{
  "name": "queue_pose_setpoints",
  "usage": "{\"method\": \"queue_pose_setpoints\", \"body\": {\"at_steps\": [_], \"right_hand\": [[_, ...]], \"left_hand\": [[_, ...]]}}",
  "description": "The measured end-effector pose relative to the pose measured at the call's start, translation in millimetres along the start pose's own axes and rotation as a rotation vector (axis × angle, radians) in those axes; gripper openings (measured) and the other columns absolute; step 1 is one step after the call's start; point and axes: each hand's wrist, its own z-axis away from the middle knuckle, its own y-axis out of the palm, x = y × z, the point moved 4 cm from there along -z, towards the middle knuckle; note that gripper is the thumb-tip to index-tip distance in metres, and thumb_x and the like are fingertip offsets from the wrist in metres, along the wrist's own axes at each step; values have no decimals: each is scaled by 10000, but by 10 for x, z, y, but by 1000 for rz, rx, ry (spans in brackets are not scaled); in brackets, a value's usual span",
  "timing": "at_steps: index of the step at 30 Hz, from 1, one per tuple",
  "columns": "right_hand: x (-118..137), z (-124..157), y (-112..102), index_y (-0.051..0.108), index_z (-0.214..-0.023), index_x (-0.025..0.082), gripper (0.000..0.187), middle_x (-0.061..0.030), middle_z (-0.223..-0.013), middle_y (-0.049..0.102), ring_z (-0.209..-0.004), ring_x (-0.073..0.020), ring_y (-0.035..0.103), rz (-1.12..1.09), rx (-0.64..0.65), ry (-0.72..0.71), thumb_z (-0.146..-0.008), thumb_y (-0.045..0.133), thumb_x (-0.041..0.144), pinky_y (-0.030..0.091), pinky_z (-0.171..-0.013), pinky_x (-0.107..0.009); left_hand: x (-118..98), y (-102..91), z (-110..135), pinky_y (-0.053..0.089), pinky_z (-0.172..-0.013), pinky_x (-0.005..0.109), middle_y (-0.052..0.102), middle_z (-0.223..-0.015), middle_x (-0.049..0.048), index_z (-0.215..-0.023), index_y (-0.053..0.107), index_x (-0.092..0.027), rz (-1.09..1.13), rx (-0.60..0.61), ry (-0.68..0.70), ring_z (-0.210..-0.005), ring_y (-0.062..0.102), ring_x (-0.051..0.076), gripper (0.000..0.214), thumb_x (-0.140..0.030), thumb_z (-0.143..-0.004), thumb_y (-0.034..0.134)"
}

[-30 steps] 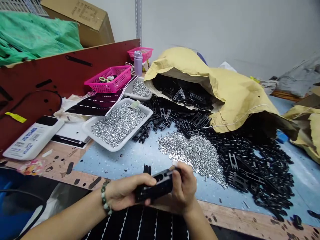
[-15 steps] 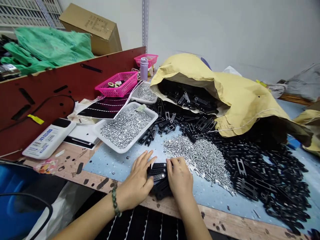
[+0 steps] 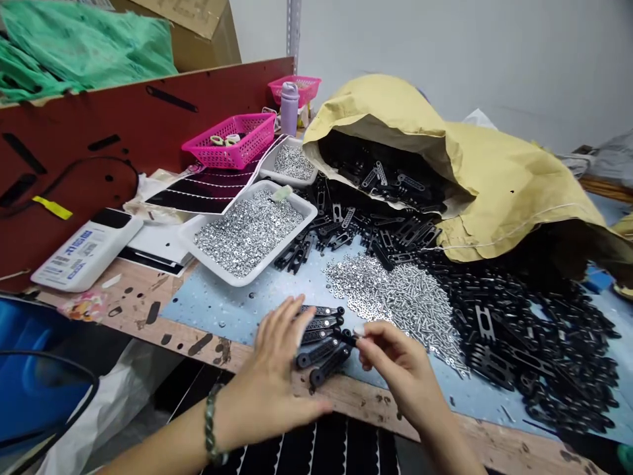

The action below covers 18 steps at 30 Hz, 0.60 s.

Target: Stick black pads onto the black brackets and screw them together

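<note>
Nearest us, a scalloped black sheet (image 3: 336,448) lies below the worktop's front edge, and a beaded bracelet (image 3: 212,422) circles the left wrist. The left hand (image 3: 277,369) is open wide, fingers spread and slightly blurred, its fingertips just beside a loose group of black slotted strips (image 3: 321,349). These strips lie near the worktop's front edge on a pale blue speckled mat (image 3: 222,310), roughly side by side and fanned, a few overlapping. The right hand (image 3: 395,369) is narrow, thumb and forefinger pinched at the end of one strip on the group's right side; we cannot tell how much of it they grip. We judge the strips stiff and light, probably moulded plastic, and likely to slide over one another, so the ends or long edges look like the surest hold. Just past the right hand sits a mound of silver screws and washers (image 3: 395,310), with a white tray of washers (image 3: 267,254) to its left. Farther right, black slotted parts (image 3: 524,330) spill from a yellow sack (image 3: 514,171). At the far left, a pink plastic basket (image 3: 232,155) and a lilac bottle (image 3: 289,109) stand before a dark red board (image 3: 74,152).
</note>
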Motion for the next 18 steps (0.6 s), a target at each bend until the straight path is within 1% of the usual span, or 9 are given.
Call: {"method": "queue_pose_setpoints", "body": {"at_steps": [1,2,3,6,8,9,11,14,18], "right_hand": [[-65,23,-12,642,-851,199,147,6,-702,545,-591,-118,551,-31,56,62,-863,576,330,467,-539,-241],[-119,42,-10,656,-824,193,165,4,-703,543,-588,-115,548,-45,112,112,-856,582,338,464,-543,-242],[-164,53,-2,666,-806,190,177,4,-705,541,-584,-112,544,-47,154,155,-850,585,340,460,-548,-243],[-262,38,40,672,-779,186,188,11,-696,532,-560,-102,522,-24,220,249,-842,584,340,437,-547,-244],[-303,1,69,662,-765,185,187,12,-694,538,-552,-99,512,10,243,281,-838,584,338,423,-542,-242],[-318,-19,80,656,-758,184,185,12,-688,542,-549,-99,508,31,252,292,-836,583,335,417,-538,-241],[-339,-51,95,644,-748,183,183,15,-662,543,-537,-101,500,74,264,310,-835,576,329,405,-531,-241],[-340,-76,103,634,-750,186,189,15,-650,546,-528,-105,497,126,271,321,-843,553,330,398,-532,-246],[-274,-97,111,647,-737,196,187,-10,-733,587,-625,-129,540,269,286,219,-851,537,296,407,-602,-266]], "left_hand": [[-24,49,28,253,-1065,631,189,-1524,155,-1478,151,-198,-70,16,38,-1380,178,389,878,-390,-793,666],[-37,78,52,207,-1070,642,207,-1517,161,-1468,192,-186,-117,18,57,-1380,169,391,858,-374,-787,679],[-45,87,75,181,-1079,626,255,-1502,156,-1452,244,-183,-145,4,71,-1372,195,373,788,-336,-805,668],[-89,48,169,173,-1096,498,491,-1369,88,-1367,414,-201,-159,-70,188,-1257,390,271,536,-231,-867,603],[-131,40,254,163,-1090,423,607,-1251,26,-1312,489,-221,-143,-67,290,-1138,485,211,437,-212,-885,584],[-146,48,292,155,-1086,402,632,-1219,9,-1297,507,-217,-140,-53,318,-1103,504,197,414,-222,-890,582],[-157,79,342,146,-1075,387,642,-1211,5,-1292,518,-199,-143,-12,325,-1085,515,192,401,-251,-898,576],[-151,116,357,142,-1061,390,628,-1238,9,-1306,508,-199,-134,35,290,-1122,502,196,403,-257,-910,555],[-149,117,340,140,-1058,400,617,-1254,13,-1312,499,-208,-100,63,261,-1169,482,199,404,-237,-911,540]]}}
